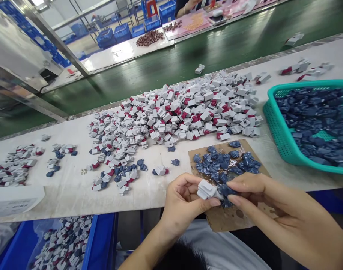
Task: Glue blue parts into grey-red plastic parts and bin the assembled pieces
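Observation:
My left hand [182, 204] pinches a white-grey moulded plastic part [206, 189] between thumb and fingers. My right hand [273, 210] grips a dark blue plastic part [227, 191], and the two parts meet between my fingertips. Both hands are above a cardboard sheet [239, 221] that carries a heap of loose dark blue parts [224, 163]. Beyond it lies a large pile of white-grey parts with red patches [174, 116], some joined to blue pieces. A teal plastic basket [284, 129] full of dark blue parts stands to the right.
A white workbench [67, 202] holds smaller groups of parts at the left. A blue bin [92, 240] of parts sits below its front edge. Beyond the bench run a green conveyor belt [132, 90] and another bench where a co-worker's hand [191, 4] is working. Blue crates stand behind.

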`<state>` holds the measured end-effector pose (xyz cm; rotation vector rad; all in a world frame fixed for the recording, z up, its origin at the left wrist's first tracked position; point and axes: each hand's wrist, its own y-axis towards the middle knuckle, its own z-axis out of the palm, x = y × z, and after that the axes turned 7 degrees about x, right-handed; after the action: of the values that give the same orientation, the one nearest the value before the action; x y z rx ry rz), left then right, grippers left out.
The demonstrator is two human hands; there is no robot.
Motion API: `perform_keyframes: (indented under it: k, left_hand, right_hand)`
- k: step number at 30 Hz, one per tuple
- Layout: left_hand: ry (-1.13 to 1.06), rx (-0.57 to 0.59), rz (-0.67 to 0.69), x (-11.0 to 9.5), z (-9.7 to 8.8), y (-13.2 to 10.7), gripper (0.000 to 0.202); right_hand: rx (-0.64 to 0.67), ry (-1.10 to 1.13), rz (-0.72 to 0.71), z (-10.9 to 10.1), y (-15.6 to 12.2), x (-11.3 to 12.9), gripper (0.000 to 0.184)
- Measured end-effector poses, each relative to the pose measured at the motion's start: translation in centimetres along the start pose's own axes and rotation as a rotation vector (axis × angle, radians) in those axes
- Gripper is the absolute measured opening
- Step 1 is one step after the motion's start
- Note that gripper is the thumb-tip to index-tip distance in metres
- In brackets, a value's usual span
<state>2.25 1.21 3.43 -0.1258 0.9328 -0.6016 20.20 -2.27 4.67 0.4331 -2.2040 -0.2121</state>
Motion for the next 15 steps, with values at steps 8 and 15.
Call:
perform_keyframes:
  k: [8, 15]
  left_hand:
    - [0.219, 0.078, 0.073, 0.1, -0.6, -0.5, 0.042]
    - [0.305, 0.162, 0.088, 1.3, -1.6, 0.0, 0.043]
  right_hand:
    - [0.350, 0.177, 0.075, -1.3, 0.4, -0.8, 0.018]
    - [0.448, 0.324, 0.197, -0.7, 0.7, -1.1, 0.022]
